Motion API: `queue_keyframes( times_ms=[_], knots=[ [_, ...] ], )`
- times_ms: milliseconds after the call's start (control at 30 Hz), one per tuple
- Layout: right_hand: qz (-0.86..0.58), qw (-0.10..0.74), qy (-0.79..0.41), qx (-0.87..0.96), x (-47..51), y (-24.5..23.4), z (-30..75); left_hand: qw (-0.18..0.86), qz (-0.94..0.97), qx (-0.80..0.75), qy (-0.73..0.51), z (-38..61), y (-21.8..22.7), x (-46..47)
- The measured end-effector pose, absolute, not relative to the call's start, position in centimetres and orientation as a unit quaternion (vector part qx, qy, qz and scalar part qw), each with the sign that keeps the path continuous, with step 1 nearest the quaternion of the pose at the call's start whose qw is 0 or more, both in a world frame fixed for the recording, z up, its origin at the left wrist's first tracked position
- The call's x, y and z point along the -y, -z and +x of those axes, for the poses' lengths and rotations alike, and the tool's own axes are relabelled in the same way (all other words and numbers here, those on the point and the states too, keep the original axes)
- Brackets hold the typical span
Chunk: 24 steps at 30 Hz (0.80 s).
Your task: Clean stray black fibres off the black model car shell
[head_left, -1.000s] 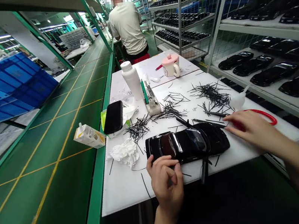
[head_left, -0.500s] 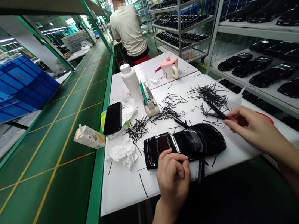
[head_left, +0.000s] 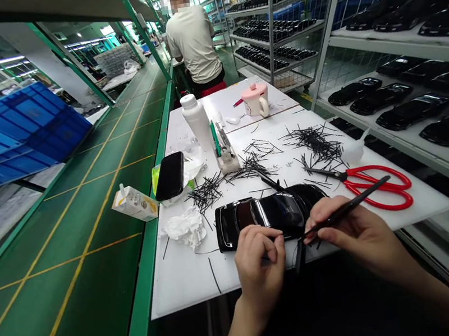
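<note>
A glossy black toy car body (head_left: 264, 215) lies on the white worktop (head_left: 190, 275) near its front edge. My left hand (head_left: 259, 267) rests at the car's near side with its fingers curled and pinched together; what they hold is too small to make out. My right hand (head_left: 356, 232) is closed on a thin black stick (head_left: 350, 206), whose tip points at the car's right end. Red-handled scissors (head_left: 374, 184) lie on the worktop just beyond my right hand.
Heaps of thin black strips (head_left: 317, 145) cover the worktop, with a crumpled tissue (head_left: 185, 228), a black phone (head_left: 170, 175), a white bottle (head_left: 196, 120), a small tool holder (head_left: 225, 153) and a pink mug (head_left: 256, 99). A green conveyor (head_left: 86, 212) runs on the left, car-body racks (head_left: 410, 104) on the right. A person (head_left: 190, 37) stands ahead.
My right hand left the scissors, picked up a thin black stick and brought it to the car's right end. My left hand shifted right along the car's near side.
</note>
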State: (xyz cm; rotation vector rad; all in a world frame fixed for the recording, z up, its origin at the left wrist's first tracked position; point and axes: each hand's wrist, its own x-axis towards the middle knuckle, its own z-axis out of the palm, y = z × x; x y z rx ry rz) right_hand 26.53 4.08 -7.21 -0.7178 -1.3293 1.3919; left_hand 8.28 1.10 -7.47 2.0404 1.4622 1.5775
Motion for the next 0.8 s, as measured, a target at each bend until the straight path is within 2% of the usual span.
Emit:
queue_keyframes(
  times_ms=[800],
  knots=[
    [-0.297, 0.543, -0.529, 0.581, -4.7, 7.7, 24.9, 0.128, 0.689, -0.472, -0.535, 8.3, 7.9, -0.9]
  ],
)
